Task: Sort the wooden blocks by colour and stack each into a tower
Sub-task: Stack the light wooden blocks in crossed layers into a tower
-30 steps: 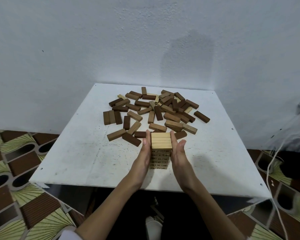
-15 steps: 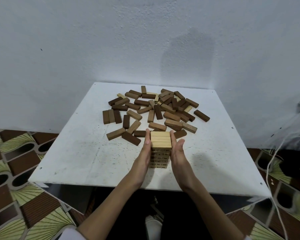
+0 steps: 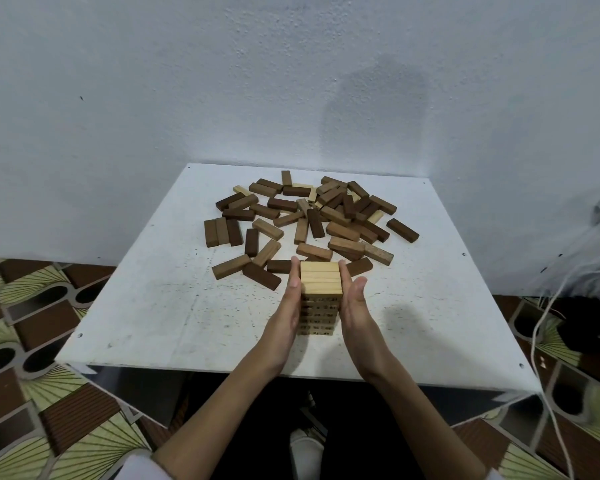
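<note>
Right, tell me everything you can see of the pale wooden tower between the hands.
The pale wooden tower stands upright on the white table, near its front edge, in front of the scattered brown blocks. It is built of light, pine-like blocks in crossed layers; three lie side by side on top. The left hand and right hand press flat against its sides with straight fingers.

A white table (image 3: 153, 317) stands against a pale textured wall (image 3: 187, 81), patterned floor tiles (image 3: 32, 393) around it.
</note>
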